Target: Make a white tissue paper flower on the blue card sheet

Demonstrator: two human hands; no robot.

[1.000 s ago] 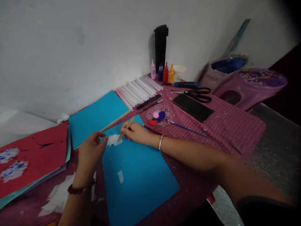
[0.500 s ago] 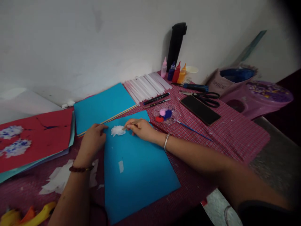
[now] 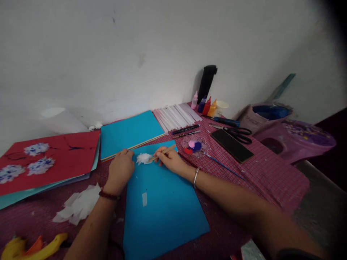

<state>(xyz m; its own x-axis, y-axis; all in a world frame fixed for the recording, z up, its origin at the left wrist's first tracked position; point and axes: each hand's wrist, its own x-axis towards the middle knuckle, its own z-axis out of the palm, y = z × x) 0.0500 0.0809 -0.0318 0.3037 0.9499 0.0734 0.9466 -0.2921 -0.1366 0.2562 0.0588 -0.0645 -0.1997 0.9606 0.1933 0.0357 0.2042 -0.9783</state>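
A blue sheet of paper lies in front of me, with a white paper flower near its top edge and a small white strip lower down. My right hand pinches a flat wooden stick, its lower end touching the flower's right side. At the sheet's upper left edge rests my left hand, fingers bent and partly hidden, holding nothing that I can see. White paper scraps are piled left of my left forearm.
Red paper with blue-dotted white flowers lies left. Behind are another blue sheet and white strips. To the right are a paint palette, brush, phone, scissors and paint bottles. A yellow glue gun sits front left.
The view has tilted up and shifted, so everything sits lower and more to the right. The wooden stick now lies flatter and shows more of its length. My left hand stays by the sheet's edge.
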